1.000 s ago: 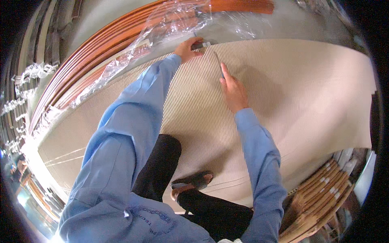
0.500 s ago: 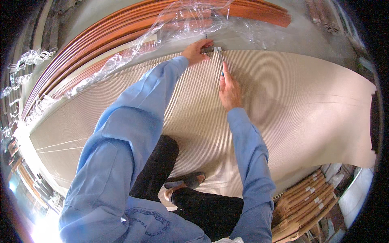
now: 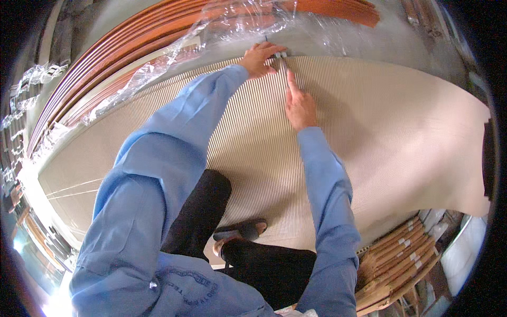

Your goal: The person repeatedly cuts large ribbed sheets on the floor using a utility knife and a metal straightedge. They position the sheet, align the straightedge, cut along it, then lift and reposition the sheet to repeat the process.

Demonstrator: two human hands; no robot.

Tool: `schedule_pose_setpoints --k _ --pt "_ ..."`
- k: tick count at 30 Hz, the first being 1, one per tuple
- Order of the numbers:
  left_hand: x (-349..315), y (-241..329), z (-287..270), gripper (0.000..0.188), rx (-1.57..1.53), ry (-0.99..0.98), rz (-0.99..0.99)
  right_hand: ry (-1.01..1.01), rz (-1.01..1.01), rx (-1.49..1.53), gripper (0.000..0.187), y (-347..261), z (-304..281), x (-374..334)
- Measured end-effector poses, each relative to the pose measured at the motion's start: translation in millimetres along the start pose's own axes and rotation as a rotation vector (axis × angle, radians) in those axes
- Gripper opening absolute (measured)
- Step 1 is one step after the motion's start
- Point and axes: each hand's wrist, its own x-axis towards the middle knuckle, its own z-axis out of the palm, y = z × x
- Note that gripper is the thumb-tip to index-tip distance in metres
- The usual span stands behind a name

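A large sheet of ribbed beige corrugated cardboard (image 3: 369, 132) lies spread beneath me. At its far edge my left hand (image 3: 259, 59) is curled over the head of what looks like a small metal square (image 3: 281, 55), its fingers stretched across the head and its thumb low on the ribs. The square's narrow silver blade points back toward me over the cardboard. Beside that blade my right hand (image 3: 301, 108) has its index finger extended and its other fingers closed round a slim tool. Most of this tool is hidden, so its kind is unclear.
Long reddish-brown strips (image 3: 132, 58) lie beyond the cardboard, partly under crumpled clear plastic film (image 3: 237, 24). Bundled brown pieces (image 3: 401, 259) are stacked at the lower right. My sandalled foot (image 3: 243, 230) rests on the cardboard.
The whole view has shifted slightly, so the scene sits a little higher. My left fingers reach farther right over the square's head. The right hand stays beside the blade.
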Motion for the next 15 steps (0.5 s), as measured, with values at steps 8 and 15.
schedule_pose_setpoints --k 8,15 --pt "3.4 -4.6 12.1 0.069 0.224 -0.053 -0.011 -0.116 -0.001 -0.19 0.055 9.8 -10.6 -72.7" --pt "7.6 -20.9 13.7 0.07 0.195 -0.029 0.091 -0.287 0.103 -0.162 0.064 24.0 -14.1 -143.4"
